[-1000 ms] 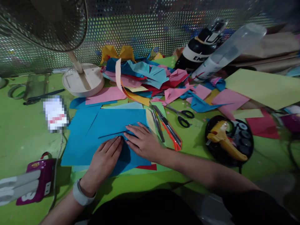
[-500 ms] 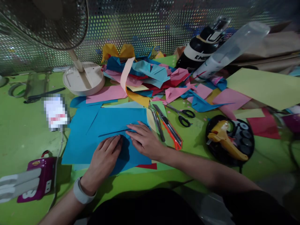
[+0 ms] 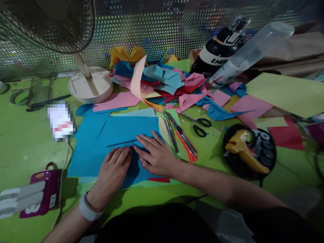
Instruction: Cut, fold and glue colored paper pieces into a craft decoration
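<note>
A blue sheet of paper lies over other coloured sheets in front of me, a thin dark raised edge running slantwise across it. My left hand rests on the near part of this sheet. Its fingers are together and bent over the paper at that edge, the thumb hidden. To its right, my right hand lies flat on the blue paper, fingers spread and tips across the edge, nothing held. Beside the right hand are an orange utility knife and metal tweezers. Black-handled scissors lie farther back.
A fan stands at back left, near a phone on a cable. A purple power block sits front left. Paper scraps heap along the back, beside bottles. At right, a yellow glue gun lies in a black tray.
My right hand has shifted slightly, its fingers spreading farther apart over the blue paper. My left hand stays almost where it was. The pale paper strip at the back has bent a little.
</note>
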Motion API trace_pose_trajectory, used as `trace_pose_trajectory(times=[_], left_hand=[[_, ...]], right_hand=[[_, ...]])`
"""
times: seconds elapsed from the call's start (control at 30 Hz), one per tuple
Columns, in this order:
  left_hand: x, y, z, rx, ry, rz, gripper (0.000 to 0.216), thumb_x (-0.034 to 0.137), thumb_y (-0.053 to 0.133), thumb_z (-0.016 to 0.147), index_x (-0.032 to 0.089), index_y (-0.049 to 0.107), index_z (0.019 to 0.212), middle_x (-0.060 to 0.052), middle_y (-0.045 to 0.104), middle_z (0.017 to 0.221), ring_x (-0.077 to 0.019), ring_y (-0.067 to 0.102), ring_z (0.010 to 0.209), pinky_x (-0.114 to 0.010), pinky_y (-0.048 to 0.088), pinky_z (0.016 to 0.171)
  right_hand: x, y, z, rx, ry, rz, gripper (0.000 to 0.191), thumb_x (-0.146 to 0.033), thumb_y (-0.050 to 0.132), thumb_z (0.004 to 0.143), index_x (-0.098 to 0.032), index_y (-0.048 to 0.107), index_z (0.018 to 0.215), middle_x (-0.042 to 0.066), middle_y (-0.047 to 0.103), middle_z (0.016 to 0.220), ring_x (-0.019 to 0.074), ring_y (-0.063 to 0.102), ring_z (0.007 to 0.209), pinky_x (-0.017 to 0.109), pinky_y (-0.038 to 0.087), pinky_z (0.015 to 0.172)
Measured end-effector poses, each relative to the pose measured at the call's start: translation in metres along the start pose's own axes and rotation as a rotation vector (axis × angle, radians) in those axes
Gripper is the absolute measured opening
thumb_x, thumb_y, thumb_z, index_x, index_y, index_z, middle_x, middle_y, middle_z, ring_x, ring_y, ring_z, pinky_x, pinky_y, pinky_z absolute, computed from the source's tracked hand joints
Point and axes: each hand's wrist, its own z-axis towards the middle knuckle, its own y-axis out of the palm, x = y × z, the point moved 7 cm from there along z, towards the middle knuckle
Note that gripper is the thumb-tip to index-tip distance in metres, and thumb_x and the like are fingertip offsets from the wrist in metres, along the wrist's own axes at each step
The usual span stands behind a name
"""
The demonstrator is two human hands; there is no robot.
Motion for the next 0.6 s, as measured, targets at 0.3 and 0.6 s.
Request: trace_pose_trajectory(times=[0.3,0.6], left_hand=[[0.001,-0.002,0.0,0.002,-0.014,-0.02,0.04,0.003,0.045,0.083,0.01,0.06,0.12,-0.014,0.062,0.121,-0.0263,0.055,0.113,-0.041,0.042,0.099],[0.003,-0.001,-0.002,0.003,-0.032,0.007,0.039,0.006,0.046,0.084,0.01,0.059,0.12,-0.014,0.064,0.119,-0.0263,0.055,0.113,-0.041,0.041,0.1]], right_hand=[[-0.018,-0.002,0.001,0.002,-0.092,-0.102,0.043,-0.033,0.047,0.092,-0.004,0.06,0.121,0.022,0.05,0.137,0.0318,0.044,0.13,0.064,0.022,0.112],[-0.023,0.003,0.001,-0.028,-0.116,-0.138,0.049,-0.036,0.047,0.093,0.0,0.056,0.125,0.023,0.048,0.138,0.0306,0.041,0.133,0.055,0.031,0.111]])
